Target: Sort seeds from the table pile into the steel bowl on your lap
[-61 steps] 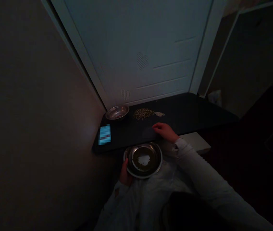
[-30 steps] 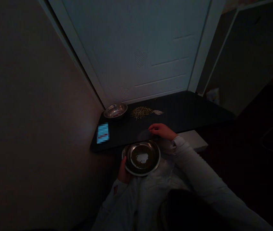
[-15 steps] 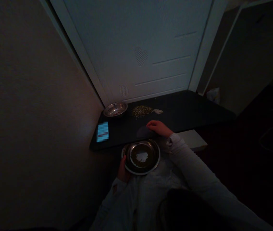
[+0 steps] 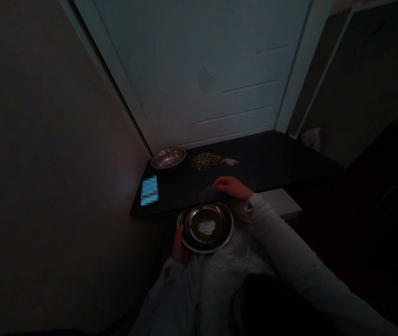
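Observation:
My left hand [image 4: 181, 246] grips the left rim of a metal bowl [image 4: 230, 233], its thumb over the edge and its fingers hidden. Dark, greenish small grains [image 4: 199, 236] ring a pale patch in the bowl's middle; whether that patch is bare metal or lighter grains I cannot tell. My right hand [image 4: 232, 186] is above the dark table's front edge, just beyond the bowl, with fingers curled together. Anything pinched there is too small or dark to make out. Beyond it lie a heap of mixed grains [image 4: 206, 161] and a smaller whitish heap [image 4: 230, 162].
A second metal bowl [image 4: 168, 159] stands at the back left of the dark table [image 4: 272, 158]. In front of it lies a blurred blue-lit rectangle [image 4: 149, 191]. A white panel [image 4: 285, 203] juts out at the right front. A white door [image 4: 185, 51] rises behind; the light is dim.

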A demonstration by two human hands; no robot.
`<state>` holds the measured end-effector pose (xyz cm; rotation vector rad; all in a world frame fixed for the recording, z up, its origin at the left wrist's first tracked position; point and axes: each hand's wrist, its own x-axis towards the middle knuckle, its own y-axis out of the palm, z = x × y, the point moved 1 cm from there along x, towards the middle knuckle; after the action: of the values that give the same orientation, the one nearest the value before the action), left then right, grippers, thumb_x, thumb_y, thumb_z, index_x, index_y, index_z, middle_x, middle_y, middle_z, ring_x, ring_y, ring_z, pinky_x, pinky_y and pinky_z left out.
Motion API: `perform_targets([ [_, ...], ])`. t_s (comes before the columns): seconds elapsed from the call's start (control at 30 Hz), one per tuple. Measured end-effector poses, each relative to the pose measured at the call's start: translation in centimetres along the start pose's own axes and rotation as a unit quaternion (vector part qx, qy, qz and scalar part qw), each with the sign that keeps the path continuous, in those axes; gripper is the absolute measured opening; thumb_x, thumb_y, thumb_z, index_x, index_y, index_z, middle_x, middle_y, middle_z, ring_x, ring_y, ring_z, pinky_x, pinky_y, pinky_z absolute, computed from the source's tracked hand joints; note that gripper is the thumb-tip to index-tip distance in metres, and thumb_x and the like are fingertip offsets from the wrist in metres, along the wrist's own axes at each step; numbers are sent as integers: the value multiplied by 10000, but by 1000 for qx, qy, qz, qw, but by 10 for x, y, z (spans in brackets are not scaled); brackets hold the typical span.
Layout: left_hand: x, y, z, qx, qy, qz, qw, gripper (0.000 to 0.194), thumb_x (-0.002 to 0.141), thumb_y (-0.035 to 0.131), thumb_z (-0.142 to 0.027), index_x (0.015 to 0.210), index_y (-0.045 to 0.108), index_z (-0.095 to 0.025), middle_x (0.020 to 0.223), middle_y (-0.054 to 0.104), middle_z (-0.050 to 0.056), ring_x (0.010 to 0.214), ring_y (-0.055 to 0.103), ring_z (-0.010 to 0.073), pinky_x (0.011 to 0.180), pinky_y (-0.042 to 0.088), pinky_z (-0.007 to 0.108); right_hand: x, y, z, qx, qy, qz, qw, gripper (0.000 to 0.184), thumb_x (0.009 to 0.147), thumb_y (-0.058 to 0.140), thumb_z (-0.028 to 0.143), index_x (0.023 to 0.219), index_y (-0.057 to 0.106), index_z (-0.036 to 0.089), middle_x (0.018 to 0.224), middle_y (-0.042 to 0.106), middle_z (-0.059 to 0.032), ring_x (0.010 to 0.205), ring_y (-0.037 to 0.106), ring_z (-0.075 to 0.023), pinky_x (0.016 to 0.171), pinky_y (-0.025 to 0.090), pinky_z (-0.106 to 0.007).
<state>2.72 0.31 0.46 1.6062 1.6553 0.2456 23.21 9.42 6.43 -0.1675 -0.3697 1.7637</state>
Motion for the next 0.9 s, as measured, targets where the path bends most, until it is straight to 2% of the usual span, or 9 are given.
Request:
perform_targets([
  [0.3,0,-1,0,4,11,-2,1000,256,721,448,-319,847,620,-178,858,667,45,1011,496,198,940,282,336,3,-1,-5,-7,-12,-40,999,197,628,485,293,733,553,140,585,532,19,552,468,-79,544,345,-199],
  [0.6,1,-3,0,-4,-4,-1,1000,263,726,437,-314,846,620,-168,865,666,53,1012,495,206,936,290,344,1,-1,0,-74,-18,-17,997,202,639,486,286,751,576,144,593,546,19,560,477,-82,538,335,-199],
  [0.77,0,-2,0,-8,1,4,1000,270,726,436,-324,843,623,-169,861,667,48,975,522,199,929,298,336,-1,-1,0,-42,-26,-4,999,200,640,485,286,749,568,141,582,539,20,561,474,-83,542,339,-201],
  [0.9,-1,-1,0,-8,-8,3,1000,277,738,414,-321,845,623,-175,851,670,43,960,532,196,928,299,340,0,0,0,-15,-21,-19,999,205,643,483,294,749,562,137,588,541,15,575,482,-89,560,351,-207],
])
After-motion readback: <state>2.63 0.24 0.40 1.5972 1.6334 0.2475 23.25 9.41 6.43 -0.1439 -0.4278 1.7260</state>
